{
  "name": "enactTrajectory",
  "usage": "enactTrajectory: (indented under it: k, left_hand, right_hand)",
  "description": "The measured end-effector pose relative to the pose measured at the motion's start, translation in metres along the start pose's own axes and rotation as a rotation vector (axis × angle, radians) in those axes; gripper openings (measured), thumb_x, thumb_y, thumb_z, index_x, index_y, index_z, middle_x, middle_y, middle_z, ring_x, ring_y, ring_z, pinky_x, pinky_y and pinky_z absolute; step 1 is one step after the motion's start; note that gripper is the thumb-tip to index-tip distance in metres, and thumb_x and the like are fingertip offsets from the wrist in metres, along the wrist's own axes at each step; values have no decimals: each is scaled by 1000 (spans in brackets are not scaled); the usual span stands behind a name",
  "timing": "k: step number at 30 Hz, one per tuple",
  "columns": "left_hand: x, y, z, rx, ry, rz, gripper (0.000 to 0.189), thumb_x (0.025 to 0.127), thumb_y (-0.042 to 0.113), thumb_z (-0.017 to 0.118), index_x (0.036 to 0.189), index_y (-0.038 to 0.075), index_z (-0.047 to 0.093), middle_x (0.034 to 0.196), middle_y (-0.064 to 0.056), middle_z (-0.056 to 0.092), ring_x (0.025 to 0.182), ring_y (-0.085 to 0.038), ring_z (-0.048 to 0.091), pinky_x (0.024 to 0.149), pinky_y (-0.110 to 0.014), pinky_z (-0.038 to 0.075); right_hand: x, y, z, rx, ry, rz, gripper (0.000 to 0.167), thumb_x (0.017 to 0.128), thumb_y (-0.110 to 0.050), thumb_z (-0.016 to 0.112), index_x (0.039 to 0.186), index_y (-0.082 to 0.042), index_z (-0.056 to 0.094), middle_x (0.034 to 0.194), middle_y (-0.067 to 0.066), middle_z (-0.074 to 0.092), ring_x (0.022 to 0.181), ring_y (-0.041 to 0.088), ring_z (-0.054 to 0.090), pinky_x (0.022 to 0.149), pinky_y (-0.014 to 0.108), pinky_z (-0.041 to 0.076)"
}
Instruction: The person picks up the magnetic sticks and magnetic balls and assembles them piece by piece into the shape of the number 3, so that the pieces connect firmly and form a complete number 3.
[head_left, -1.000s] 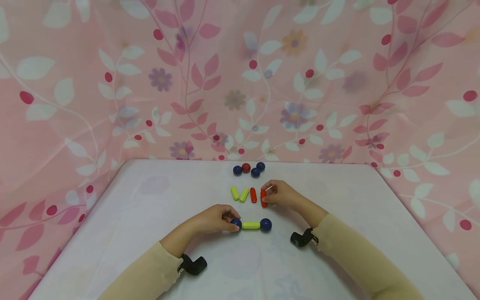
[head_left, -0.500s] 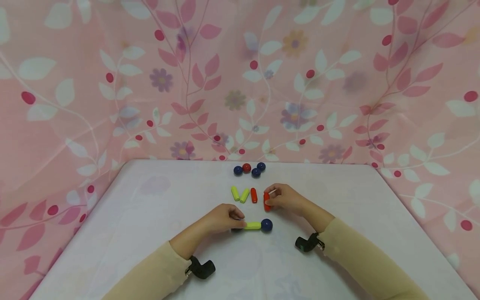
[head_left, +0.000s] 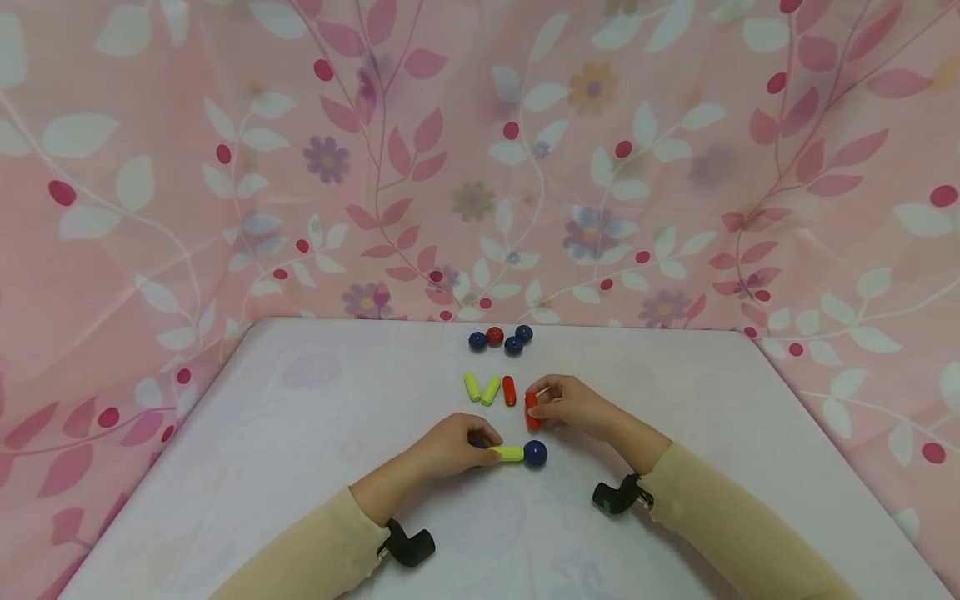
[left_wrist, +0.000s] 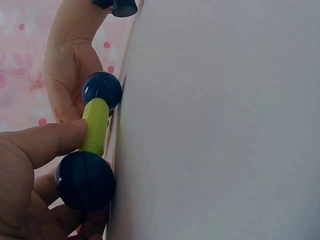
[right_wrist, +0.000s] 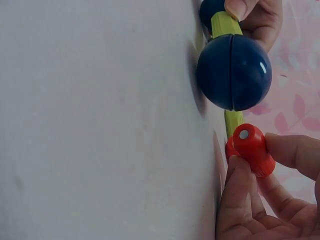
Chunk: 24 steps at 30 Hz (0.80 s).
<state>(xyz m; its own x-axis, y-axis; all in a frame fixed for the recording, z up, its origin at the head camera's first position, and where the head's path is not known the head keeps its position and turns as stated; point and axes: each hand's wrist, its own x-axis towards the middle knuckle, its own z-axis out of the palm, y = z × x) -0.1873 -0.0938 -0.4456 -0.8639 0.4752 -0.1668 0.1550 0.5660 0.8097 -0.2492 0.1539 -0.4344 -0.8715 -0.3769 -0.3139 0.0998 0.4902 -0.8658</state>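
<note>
My left hand point(head_left: 452, 446) holds a two-ball piece: a yellow-green magnetic rod point(head_left: 512, 454) joining two dark blue balls. Its thumb presses on the rod, and its fingers lie round the nearer blue ball point(left_wrist: 86, 181), mostly hidden in the head view. The other blue ball point(head_left: 535, 453) sticks out to the right. Just behind that ball, my right hand point(head_left: 579, 410) pinches a red magnetic rod point(right_wrist: 254, 150) between thumb and fingers. A silvery disc shows in the rod's end, which is apart from the ball.
On the white tabletop point(head_left: 337, 375), two yellow-green rods point(head_left: 481, 389) and another red rod point(head_left: 509, 391) lie behind the hands. Farther back sit a red ball point(head_left: 495, 336) and several blue balls point(head_left: 477, 341). A pink floral cloth point(head_left: 480, 167) hangs behind the table.
My right hand has drawn the red rod towards me, away from the other red rod. The left hand has shifted right, its thumb going from the left blue ball onto the yellow-green rod.
</note>
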Motion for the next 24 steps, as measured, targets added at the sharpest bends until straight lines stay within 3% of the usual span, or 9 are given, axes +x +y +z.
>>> enactTrajectory:
  k: [6,24]
  left_hand:
    - [0,1,3,1,5,-14,11,89,23,77,100,23,78,93,11,67,91,-14,54,84,-36,46]
    - [3,-1,3,-16,18,5,12,88,23,78,100,22,78,92,11,68,92,-14,55,85,-36,47]
  right_hand:
    - [-2,2,2,30,-24,9,35,91,-11,72,122,-2,61,98,11,64,81,21,63,74,29,54]
    - [-4,4,4,67,-75,19,33,91,-9,72,119,4,61,95,10,65,80,19,63,78,30,57]
